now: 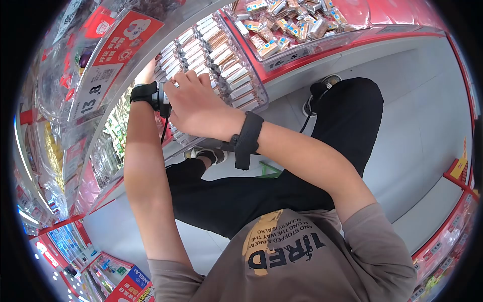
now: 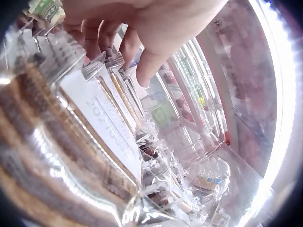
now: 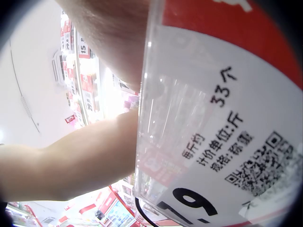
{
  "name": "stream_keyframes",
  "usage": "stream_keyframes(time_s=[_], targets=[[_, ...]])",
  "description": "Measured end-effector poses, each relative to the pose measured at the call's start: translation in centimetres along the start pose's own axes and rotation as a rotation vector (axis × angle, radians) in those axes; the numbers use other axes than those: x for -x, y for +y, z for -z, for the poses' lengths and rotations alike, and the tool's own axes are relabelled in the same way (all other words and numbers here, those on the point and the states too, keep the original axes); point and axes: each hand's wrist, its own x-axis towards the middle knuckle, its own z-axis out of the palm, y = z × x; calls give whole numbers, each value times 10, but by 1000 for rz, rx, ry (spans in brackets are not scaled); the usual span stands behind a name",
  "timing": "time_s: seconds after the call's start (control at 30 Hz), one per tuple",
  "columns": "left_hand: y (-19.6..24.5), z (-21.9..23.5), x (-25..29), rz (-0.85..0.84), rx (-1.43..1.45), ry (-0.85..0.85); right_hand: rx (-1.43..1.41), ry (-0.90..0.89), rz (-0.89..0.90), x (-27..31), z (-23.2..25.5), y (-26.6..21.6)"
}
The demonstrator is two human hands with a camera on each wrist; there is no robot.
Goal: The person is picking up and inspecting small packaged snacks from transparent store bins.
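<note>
In the head view my left hand (image 1: 146,73) is a small patch beyond its wrist camera, at the bin of wrapped bars (image 1: 236,83). Seen from the left wrist, that hand (image 2: 147,28) hangs over the upright wrapped bars (image 2: 102,123), its fingers pointing down at their top ends and the thumb held apart. My right hand (image 1: 196,105) is over the same bin beside the left wrist, back up and knuckles bent; its fingertips are hidden. A price card (image 3: 222,123) fills much of the right wrist view, beside part of the right hand (image 3: 116,33).
A tray of small packets (image 1: 297,25) adjoins the bin. On the left, a shelf edge carries a price card (image 1: 100,65) above more bagged goods. Both feet and bent legs are on the pale floor (image 1: 407,100). Shelving with a red edge (image 1: 448,216) stands on the right.
</note>
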Motion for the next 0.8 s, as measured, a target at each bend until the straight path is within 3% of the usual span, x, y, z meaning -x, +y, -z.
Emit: stream_keyframes(time_s=[0.27,0.47,0.63,0.73,0.8], targets=[[-13,-1,-11,-113,-50,-42,57,-19,48,2,-2,2],[-16,-2,-12,-41,77,-93,67,-27,39,2,-4,3],[-20,-4,-15,-31,-29,-45,58,-10,30,1,-5,3],[-7,-1,-3,223,72,-73,69,9,12,1,-3,3],[-2,4,4,273,143,-87,102,6,0,1,2,1]])
